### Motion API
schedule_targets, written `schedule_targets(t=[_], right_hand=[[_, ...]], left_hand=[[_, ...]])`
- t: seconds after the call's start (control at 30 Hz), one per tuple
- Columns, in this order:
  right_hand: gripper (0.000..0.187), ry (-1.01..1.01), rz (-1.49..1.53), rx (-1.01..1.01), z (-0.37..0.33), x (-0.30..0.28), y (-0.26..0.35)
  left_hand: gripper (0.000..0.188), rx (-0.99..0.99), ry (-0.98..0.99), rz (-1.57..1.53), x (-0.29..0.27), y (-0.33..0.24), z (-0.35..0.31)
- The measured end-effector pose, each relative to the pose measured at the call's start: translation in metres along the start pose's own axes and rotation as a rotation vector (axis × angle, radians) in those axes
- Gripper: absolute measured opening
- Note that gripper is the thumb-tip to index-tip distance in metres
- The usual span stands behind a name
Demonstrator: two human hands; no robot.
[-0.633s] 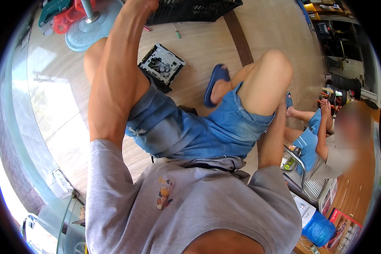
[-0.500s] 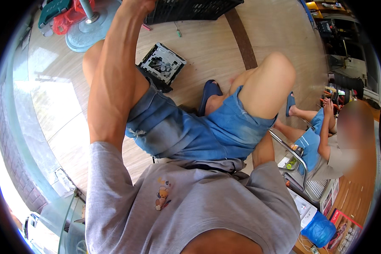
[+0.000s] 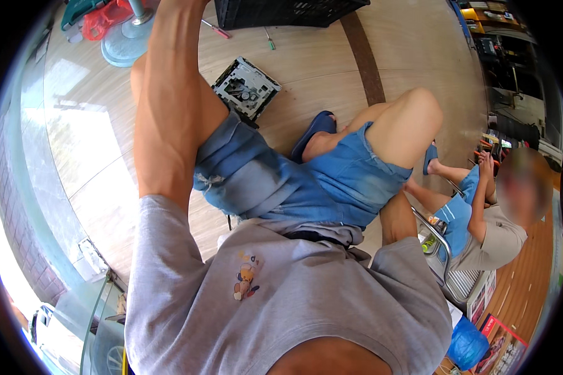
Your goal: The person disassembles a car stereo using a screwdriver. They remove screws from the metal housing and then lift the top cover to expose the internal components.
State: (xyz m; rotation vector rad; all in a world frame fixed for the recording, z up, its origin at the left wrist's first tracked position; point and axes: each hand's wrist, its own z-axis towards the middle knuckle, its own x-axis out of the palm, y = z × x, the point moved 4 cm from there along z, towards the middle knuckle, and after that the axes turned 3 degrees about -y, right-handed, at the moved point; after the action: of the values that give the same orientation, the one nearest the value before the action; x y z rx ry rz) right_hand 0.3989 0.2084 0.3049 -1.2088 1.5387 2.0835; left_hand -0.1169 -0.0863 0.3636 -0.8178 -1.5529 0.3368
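Observation:
My left arm (image 3: pixel 169 106) stretches up to the top edge, where the picture cuts off the hand beside a black plastic crate (image 3: pixel 294 14). Only the bent right arm (image 3: pixel 397 219) shows next to my right thigh; the hand is hidden behind the leg. On the floor in front of my left knee lies an opened metal unit (image 3: pixel 246 89), which looks like a disc drive mechanism. Farther off, close to the crate, are a red-handled screwdriver (image 3: pixel 219 30) and a green-handled screwdriver (image 3: pixel 271 44).
At the far left stands a round pole base (image 3: pixel 124 47) with a red plastic bag (image 3: pixel 103 24) by it. Another person (image 3: pixel 491 231) sits to my right, near a metal chair (image 3: pixel 444 234) and a blue bag (image 3: pixel 466 344). Glass panels (image 3: pixel 97 325) stand at the lower left.
My view has shifted slightly, so the unit and crate appear a little higher and to the right. The left hand has slid out past the top edge, and more of the red-handled screwdriver shows.

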Motion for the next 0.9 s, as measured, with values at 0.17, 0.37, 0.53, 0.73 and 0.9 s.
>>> schedule_targets(t=[0.17, 0.37, 0.53, 0.73, 0.9], right_hand=[[0.038, 0.042, -0.088, -0.133, -0.021, -0.025, 0.046], [0.038, 0.076, -0.180, -0.357, -0.045, -0.020, 0.099], [0.039, 0.112, -0.265, -0.602, -0.054, 0.012, 0.151], [0.039, 0.179, -0.350, -0.683, -0.056, 0.058, 0.160], [0.040, 0.171, -0.398, -0.675, -0.049, 0.058, 0.161]], left_hand=[[0.011, -0.045, -0.094, -0.005, -0.036, 0.011, -0.008], [0.011, -0.020, -0.145, 0.027, -0.033, 0.017, -0.015], [0.013, 0.010, -0.084, -0.009, -0.042, 0.010, -0.010], [0.018, -0.013, -0.057, -0.030, -0.061, 0.012, 0.012], [0.017, 0.047, -0.104, -0.082, -0.056, 0.004, 0.000]])
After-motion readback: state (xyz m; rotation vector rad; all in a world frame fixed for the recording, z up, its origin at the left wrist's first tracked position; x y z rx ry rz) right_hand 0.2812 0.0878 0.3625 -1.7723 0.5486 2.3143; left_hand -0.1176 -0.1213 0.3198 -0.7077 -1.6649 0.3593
